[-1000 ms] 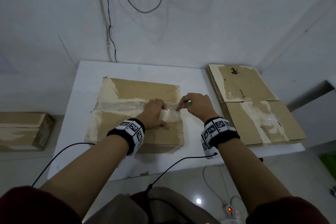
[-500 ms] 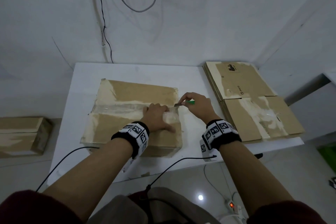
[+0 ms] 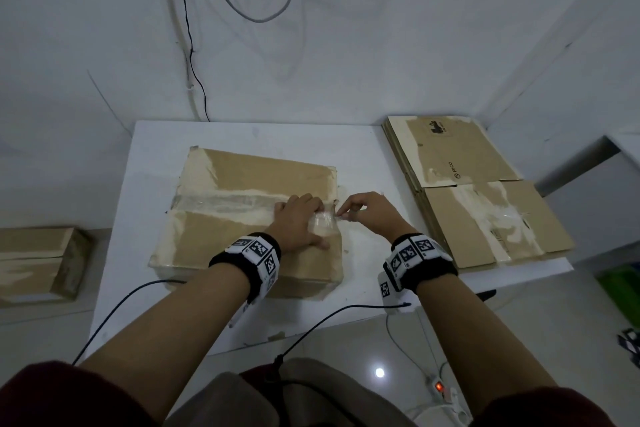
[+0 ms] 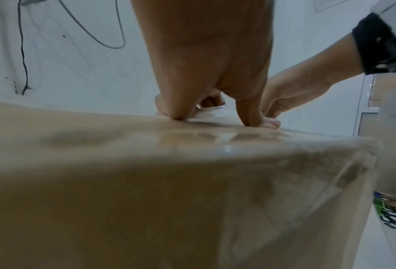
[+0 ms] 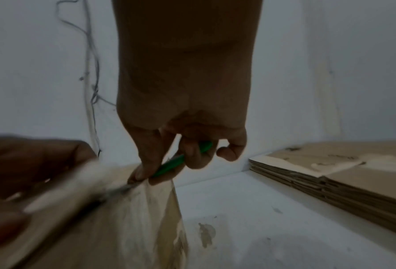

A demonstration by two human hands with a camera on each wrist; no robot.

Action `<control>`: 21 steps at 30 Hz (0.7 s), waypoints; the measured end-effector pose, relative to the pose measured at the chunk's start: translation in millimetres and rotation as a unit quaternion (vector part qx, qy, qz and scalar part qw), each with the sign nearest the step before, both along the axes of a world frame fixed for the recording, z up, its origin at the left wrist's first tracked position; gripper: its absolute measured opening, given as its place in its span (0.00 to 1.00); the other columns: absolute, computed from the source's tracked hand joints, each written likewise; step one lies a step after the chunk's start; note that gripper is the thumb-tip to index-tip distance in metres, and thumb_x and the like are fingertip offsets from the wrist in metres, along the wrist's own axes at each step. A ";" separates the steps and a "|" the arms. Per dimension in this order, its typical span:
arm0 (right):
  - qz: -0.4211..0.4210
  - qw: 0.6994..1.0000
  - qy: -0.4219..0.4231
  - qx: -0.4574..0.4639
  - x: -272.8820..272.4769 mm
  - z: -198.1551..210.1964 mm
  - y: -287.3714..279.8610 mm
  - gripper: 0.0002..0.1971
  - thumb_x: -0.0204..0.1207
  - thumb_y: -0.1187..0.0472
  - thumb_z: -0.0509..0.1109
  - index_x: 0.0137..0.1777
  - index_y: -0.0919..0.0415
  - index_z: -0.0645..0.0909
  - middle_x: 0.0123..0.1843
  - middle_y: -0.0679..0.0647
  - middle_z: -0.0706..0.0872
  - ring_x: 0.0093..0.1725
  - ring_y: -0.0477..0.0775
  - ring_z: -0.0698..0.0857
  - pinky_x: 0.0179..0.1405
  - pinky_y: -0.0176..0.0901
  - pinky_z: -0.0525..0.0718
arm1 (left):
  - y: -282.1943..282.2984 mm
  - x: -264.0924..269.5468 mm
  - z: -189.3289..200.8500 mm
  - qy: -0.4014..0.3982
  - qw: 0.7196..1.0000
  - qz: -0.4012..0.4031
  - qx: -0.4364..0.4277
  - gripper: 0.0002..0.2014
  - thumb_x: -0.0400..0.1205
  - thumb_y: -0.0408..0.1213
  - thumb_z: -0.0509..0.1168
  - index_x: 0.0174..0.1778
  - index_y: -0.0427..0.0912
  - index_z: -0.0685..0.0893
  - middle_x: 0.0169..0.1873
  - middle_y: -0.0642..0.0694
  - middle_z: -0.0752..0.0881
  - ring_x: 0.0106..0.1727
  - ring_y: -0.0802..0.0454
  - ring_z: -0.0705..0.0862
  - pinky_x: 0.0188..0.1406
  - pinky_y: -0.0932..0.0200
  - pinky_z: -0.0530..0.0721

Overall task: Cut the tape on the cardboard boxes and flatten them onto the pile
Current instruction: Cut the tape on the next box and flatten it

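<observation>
While the left hand (image 3: 300,222) is pressing flat, fingers straight, on the top of the cardboard box (image 3: 242,184) near its right edge, the right hand (image 3: 367,215) is gripping a green-handled cutter (image 5: 180,161) just off that same edge, fingers curled round the handle and the blade end meeting the tape (image 3: 228,204) where it is folding over the side. The box is sitting mid-desk (image 3: 145,163), and the tape seam is running along its long axis, left to right, so it is stretching away leftward from the blade and passing under the holding hand. A cut along it, I judge, is calling for that hand to give way. The pile (image 3: 485,204) of flattened boxes is lying at the desk's right edge, nearer the right hand.
</observation>
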State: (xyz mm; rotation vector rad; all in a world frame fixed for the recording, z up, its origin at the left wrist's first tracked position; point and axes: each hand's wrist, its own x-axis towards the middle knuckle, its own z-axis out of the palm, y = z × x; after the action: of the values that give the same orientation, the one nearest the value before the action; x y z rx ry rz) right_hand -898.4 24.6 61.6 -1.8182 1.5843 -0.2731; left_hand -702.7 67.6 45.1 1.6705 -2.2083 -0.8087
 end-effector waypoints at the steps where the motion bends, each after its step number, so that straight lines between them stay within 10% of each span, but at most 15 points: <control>1: -0.008 0.999 -0.024 0.025 -1.9 -0.2 0.8 0.11 0.69 0.64 0.76 0.35 0.44 0.88 0.31 0.41 0.89 0.46 0.44 0.89 0.59 0.48 0.84 | -2.8 0.2 3.7 -0.005 1.000 -0.004 -0.008 0.31 0.66 0.54 0.78 0.61 0.49 0.74 0.57 0.52 0.76 0.61 0.49 0.70 0.56 0.52 0.63; 5: -0.029 0.991 -0.066 0.111 -6.6 1.8 8.1 0.12 0.73 0.73 0.71 0.38 0.54 0.87 0.36 0.45 0.89 0.37 0.38 0.83 0.35 0.34 0.74 | -17.5 -1.7 24.4 -0.029 0.996 -0.033 -0.073 0.28 0.66 0.52 0.78 0.58 0.49 0.75 0.54 0.54 0.77 0.58 0.52 0.70 0.54 0.54 0.59; 11: -0.126 0.982 -0.136 0.019 -20.3 -11.4 9.7 0.08 0.79 0.66 0.70 0.54 0.59 0.88 0.44 0.49 0.89 0.38 0.45 0.82 0.29 0.31 0.74 | -18.5 -1.1 61.5 -0.061 0.983 -0.005 -0.175 0.22 0.73 0.50 0.73 0.55 0.44 0.75 0.43 0.48 0.84 0.41 0.44 0.82 0.36 0.55 0.70; 14: -0.151 0.975 -0.161 -0.008 -21.7 -9.7 7.7 0.07 0.81 0.62 0.70 0.54 0.58 0.88 0.44 0.47 0.87 0.29 0.46 0.80 0.29 0.30 0.77 | -5.6 -6.1 81.6 -0.113 0.985 -0.015 -0.132 0.25 0.77 0.62 0.64 0.60 0.45 0.77 0.40 0.49 0.83 0.41 0.48 0.81 0.37 0.57 0.73; 17: -0.156 0.967 -0.201 0.004 -17.8 -5.5 6.0 0.06 0.81 0.56 0.70 0.52 0.57 0.86 0.42 0.50 0.87 0.29 0.48 0.83 0.32 0.36 0.79 | 11.7 -12.6 95.2 -0.133 0.981 -0.102 -0.094 0.23 0.88 0.52 0.49 0.76 0.45 0.68 0.57 0.43 0.84 0.55 0.42 0.82 0.49 0.51 0.78; 21: -0.139 0.966 -0.219 0.015 -7.9 -6.6 3.3 0.13 0.80 0.50 0.72 0.56 0.58 0.84 0.42 0.53 0.92 0.24 0.48 0.77 0.26 0.36 0.74 | 30.5 -17.8 92.5 -0.019 0.989 -0.048 0.142 0.25 0.84 0.59 0.55 0.56 0.38 0.78 0.57 0.41 0.83 0.51 0.48 0.78 0.45 0.56 0.72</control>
State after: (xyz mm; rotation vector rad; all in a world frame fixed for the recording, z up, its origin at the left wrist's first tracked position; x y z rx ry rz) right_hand -906.3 27.9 55.0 -1.3838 1.5052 -0.7231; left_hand -720.5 98.1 137.6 1.7228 -2.3030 -1.1736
